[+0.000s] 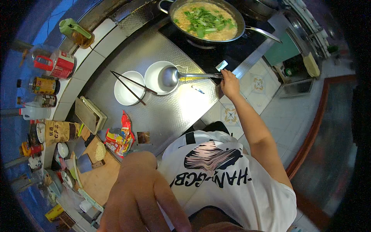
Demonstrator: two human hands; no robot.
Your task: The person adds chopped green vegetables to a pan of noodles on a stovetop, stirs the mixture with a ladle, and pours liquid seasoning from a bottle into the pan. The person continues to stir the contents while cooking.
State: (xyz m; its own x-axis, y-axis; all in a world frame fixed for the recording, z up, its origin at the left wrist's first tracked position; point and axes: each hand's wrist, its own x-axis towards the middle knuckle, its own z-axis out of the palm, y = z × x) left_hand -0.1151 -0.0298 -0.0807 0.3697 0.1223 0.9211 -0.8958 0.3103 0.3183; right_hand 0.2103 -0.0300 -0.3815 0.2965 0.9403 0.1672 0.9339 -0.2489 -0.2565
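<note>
My right hand (pixel 229 84) grips the dark end of a metal ladle's handle (pixel 200 75). The ladle's rounded head (pixel 168 76) lies over a white bowl (pixel 152 72), covering part of its inside. Beside it stands a second white bowl (pixel 124 94), with a pair of dark chopsticks (pixel 127 79) crossed over it and reaching towards the first bowl. My left hand (pixel 139 188) is raised close to the camera, back side showing; its fingertips are cut off at the bottom edge, so I cannot tell whether it holds anything.
A pan (pixel 242 27) of noodles topped with chopped greens (pixel 203 20) sits on the black cooktop (pixel 179 34), its handle (pixel 265 34) jutting right. An opened food packet (pixel 120 139) lies left. A cleaver (pixel 85 163) and a noodle cake (pixel 100 151) are on the cutting board (pixel 95 182). Jars (pixel 63 63) line the ledge.
</note>
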